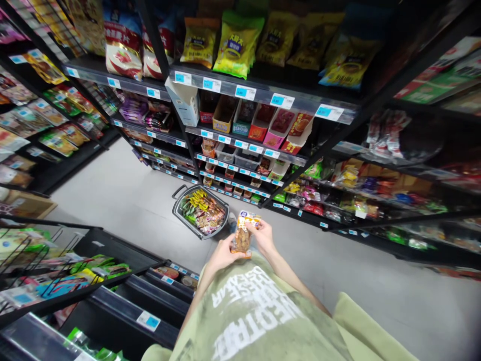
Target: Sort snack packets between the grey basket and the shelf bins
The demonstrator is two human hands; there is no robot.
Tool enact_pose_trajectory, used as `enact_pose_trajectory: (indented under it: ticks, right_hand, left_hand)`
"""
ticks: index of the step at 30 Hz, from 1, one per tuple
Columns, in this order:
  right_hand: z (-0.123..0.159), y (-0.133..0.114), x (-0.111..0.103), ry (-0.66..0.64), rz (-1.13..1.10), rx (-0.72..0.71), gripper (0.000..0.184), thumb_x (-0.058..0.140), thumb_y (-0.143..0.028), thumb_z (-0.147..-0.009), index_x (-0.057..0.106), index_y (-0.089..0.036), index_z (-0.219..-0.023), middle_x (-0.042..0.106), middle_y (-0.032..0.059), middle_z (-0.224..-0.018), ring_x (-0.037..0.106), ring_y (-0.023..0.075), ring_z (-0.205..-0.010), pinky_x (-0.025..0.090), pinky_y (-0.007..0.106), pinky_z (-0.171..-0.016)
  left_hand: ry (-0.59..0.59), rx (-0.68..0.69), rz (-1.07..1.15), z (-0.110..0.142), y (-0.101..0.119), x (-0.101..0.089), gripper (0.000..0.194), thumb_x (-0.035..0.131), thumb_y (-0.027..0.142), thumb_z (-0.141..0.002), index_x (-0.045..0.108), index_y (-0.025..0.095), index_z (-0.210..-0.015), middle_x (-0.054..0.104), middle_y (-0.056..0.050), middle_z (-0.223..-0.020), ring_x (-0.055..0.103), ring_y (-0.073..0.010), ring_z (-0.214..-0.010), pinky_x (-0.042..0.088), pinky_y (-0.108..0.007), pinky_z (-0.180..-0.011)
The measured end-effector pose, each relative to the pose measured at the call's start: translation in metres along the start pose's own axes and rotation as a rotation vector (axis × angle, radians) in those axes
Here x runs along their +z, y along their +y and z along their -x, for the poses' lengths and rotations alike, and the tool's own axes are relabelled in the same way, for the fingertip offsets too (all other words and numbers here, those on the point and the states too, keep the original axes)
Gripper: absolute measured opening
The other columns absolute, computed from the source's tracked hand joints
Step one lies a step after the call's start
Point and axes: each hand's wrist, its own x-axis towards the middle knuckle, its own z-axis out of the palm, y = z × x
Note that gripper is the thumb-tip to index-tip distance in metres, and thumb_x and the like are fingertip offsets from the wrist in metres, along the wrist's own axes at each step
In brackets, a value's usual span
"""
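Observation:
Between my two hands, in front of my body, is a small orange and white snack packet (242,239) with a clear window showing brown contents. My left hand (225,250) grips its lower left side. Fingers of my right hand (262,235) are closed on its upper right edge. On the floor just beyond, to the left, stands a dark shopping basket (182,224) holding many small packets, yellow and green ones among them. The packet is apart from the basket.
Ahead rises a black shelf rack (259,95) with bagged snacks (238,45) on top and small open boxes (225,113) below. More shelves stand at right. A low display rack (93,296) is close on my left. Grey floor (112,175) lies between.

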Motion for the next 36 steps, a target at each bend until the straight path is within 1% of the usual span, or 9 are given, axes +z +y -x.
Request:
enact_pose_trajectory:
  ticks: [4, 7, 13, 20, 24, 28, 33, 36]
  right_hand:
    - [0.002, -0.004, 0.001, -0.050, 0.008, 0.025, 0.039, 0.086, -0.038, -0.063, 0.073, -0.019, -0.094, 0.077, 0.0067, -0.093, 0.071, 0.0219, -0.081, 0.055, 0.033, -0.077]
    - [0.004, -0.006, 0.003, -0.080, 0.024, 0.051, 0.040, 0.086, -0.039, -0.062, 0.074, -0.017, -0.093, 0.077, 0.0083, -0.093, 0.071, 0.0232, -0.081, 0.055, 0.035, -0.078]
    - [0.004, -0.007, 0.003, -0.030, 0.023, 0.064, 0.036, 0.089, -0.036, -0.057, 0.076, -0.016, -0.083, 0.077, 0.0077, -0.084, 0.069, 0.0207, -0.071, 0.054, 0.033, -0.070]
    - [0.003, -0.007, 0.003, 0.008, -0.008, 0.077, 0.034, 0.090, -0.033, -0.052, 0.076, -0.016, -0.077, 0.076, 0.0069, -0.078, 0.067, 0.0196, -0.067, 0.053, 0.032, -0.066]
    - [0.002, -0.008, 0.004, 0.029, -0.018, 0.101, 0.032, 0.091, -0.031, -0.050, 0.075, -0.015, -0.073, 0.075, 0.0056, -0.074, 0.065, 0.0179, -0.063, 0.051, 0.031, -0.063]
    - [0.003, -0.011, 0.005, 0.036, -0.018, 0.125, 0.034, 0.092, -0.031, -0.047, 0.075, -0.014, -0.072, 0.075, 0.0064, -0.074, 0.065, 0.0177, -0.061, 0.052, 0.032, -0.064]
    - [0.005, -0.012, 0.007, 0.005, 0.014, 0.065, 0.036, 0.089, -0.037, -0.055, 0.076, -0.015, -0.080, 0.076, 0.0073, -0.081, 0.067, 0.0189, -0.067, 0.052, 0.032, -0.069]
    - [0.005, -0.011, 0.009, 0.012, -0.037, 0.056, 0.036, 0.084, -0.045, -0.063, 0.076, -0.015, -0.081, 0.076, 0.0068, -0.082, 0.067, 0.0191, -0.069, 0.051, 0.032, -0.071]
  left_hand:
    - [0.003, -0.003, 0.000, -0.001, 0.000, -0.001, 0.068, 0.081, 0.041, -0.061, 0.062, 0.018, -0.122, 0.073, 0.000, -0.075, 0.062, -0.0155, -0.062, 0.046, -0.023, -0.062]
    - [0.012, -0.002, -0.022, -0.001, 0.000, -0.002, 0.067, 0.080, 0.040, -0.062, 0.062, 0.018, -0.122, 0.072, 0.000, -0.074, 0.060, -0.0148, -0.061, 0.045, -0.023, -0.061]
    - [0.008, 0.004, -0.035, -0.001, -0.001, -0.002, 0.067, 0.081, 0.041, -0.062, 0.062, 0.018, -0.122, 0.069, 0.002, -0.068, 0.058, -0.0141, -0.057, 0.044, -0.023, -0.059]
    - [0.001, -0.001, -0.017, 0.000, 0.001, -0.001, 0.067, 0.081, 0.041, -0.062, 0.063, 0.016, -0.121, 0.072, 0.000, -0.071, 0.063, -0.0161, -0.061, 0.048, -0.024, -0.062]
    - [-0.013, -0.001, 0.010, 0.000, 0.001, -0.001, 0.069, 0.082, 0.043, -0.062, 0.061, 0.018, -0.124, 0.074, -0.001, -0.078, 0.067, -0.0180, -0.069, 0.050, -0.025, -0.067]
    - [-0.019, 0.005, 0.032, -0.002, -0.003, 0.000, 0.070, 0.080, 0.039, -0.063, 0.059, 0.017, -0.126, 0.076, -0.003, -0.088, 0.069, -0.0202, -0.077, 0.052, -0.027, -0.071]
    - [-0.001, 0.007, 0.048, -0.005, -0.011, 0.001, 0.067, 0.078, 0.030, -0.065, 0.058, 0.018, -0.127, 0.076, -0.004, -0.091, 0.069, -0.0201, -0.077, 0.053, -0.028, -0.073]
    - [0.026, 0.000, 0.070, -0.006, -0.016, 0.000, 0.065, 0.078, 0.028, -0.064, 0.059, 0.017, -0.126, 0.076, -0.006, -0.090, 0.070, -0.0211, -0.079, 0.053, -0.028, -0.075]
